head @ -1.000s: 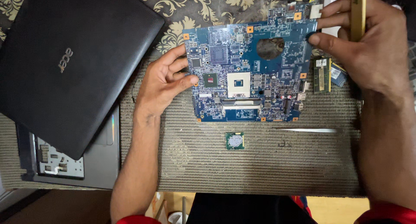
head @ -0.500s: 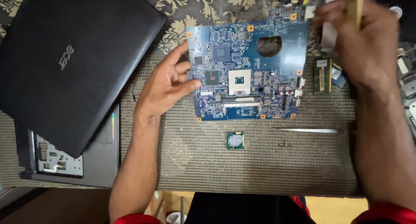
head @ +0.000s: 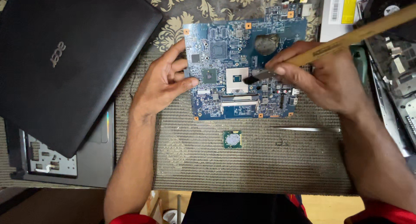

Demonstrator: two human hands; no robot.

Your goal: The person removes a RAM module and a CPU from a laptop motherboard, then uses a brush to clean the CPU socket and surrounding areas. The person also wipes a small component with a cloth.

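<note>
A blue circuit board (head: 242, 64) lies flat, component side up, on a woven mat (head: 242, 163) that covers the table; the mat gives it a soft bed that does not slide. The left hand (head: 162, 83) rests at the board's left edge with thumb and fingertips pressed against it, a steadying grip that seems meant to keep the board from shifting, not to lift it.

The right hand (head: 320, 79) is closed around a small brush (head: 303, 55) with a long wooden handle, pinching it low near the metal collar, which gives fine control of the tip. The dark bristles touch the board just beside the pale square socket (head: 237, 79) near its middle, and the handle slants up and away to the right.

A small square chip (head: 232, 139) lies alone on the mat below the board, apart from it, where brushing would not disturb it. A thin metal strip (head: 305, 129) lies to the chip's right. At the left a black laptop lid (head: 65, 55) leans over a grey laptop base (head: 65, 163), set aside from the mat. More opened parts (head: 394, 85) sit at the far right.
</note>
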